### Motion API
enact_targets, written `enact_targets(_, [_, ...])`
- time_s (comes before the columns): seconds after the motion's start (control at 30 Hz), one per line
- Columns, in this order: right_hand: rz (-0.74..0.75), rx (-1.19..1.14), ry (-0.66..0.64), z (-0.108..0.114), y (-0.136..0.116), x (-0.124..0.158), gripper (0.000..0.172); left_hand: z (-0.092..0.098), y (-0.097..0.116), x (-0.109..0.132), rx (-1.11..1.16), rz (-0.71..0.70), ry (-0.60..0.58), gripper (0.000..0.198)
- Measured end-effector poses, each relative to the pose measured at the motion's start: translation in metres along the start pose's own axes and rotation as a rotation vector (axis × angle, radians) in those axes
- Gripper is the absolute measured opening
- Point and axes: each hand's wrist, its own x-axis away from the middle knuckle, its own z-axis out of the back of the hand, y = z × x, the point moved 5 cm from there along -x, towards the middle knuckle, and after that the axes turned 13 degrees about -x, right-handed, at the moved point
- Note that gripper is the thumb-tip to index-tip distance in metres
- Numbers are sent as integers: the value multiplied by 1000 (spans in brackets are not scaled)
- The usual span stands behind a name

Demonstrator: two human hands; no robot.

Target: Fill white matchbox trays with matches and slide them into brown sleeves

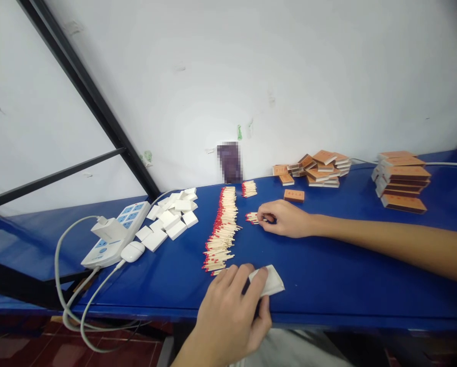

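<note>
My left hand (234, 308) is at the table's front edge, closed on a small white matchbox tray (272, 281) between thumb and fingers. Further back, my right hand (279, 218) has its fingers pinched at the ends of a small bunch of matches (251, 218), whose red heads point left. A long row of red-headed matches (224, 229) runs from the back of the table toward my left hand. Behind my right hand lie a smaller bundle of matches (249, 188) and a single orange matchbox sleeve (294, 195).
Several white trays (172, 216) are heaped at left, beside a white power strip (125, 224) with a charger and looping cables. At the back right are a loose pile of orange matchboxes (322, 171) and a taller stack of them (404, 178). A white wall borders the blue table (327, 275).
</note>
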Motion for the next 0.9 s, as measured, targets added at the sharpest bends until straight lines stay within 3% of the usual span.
enact_targets(0.9, [-9,0,3,-1,-1,1,5,-1,1,1,14,-16,-6,36])
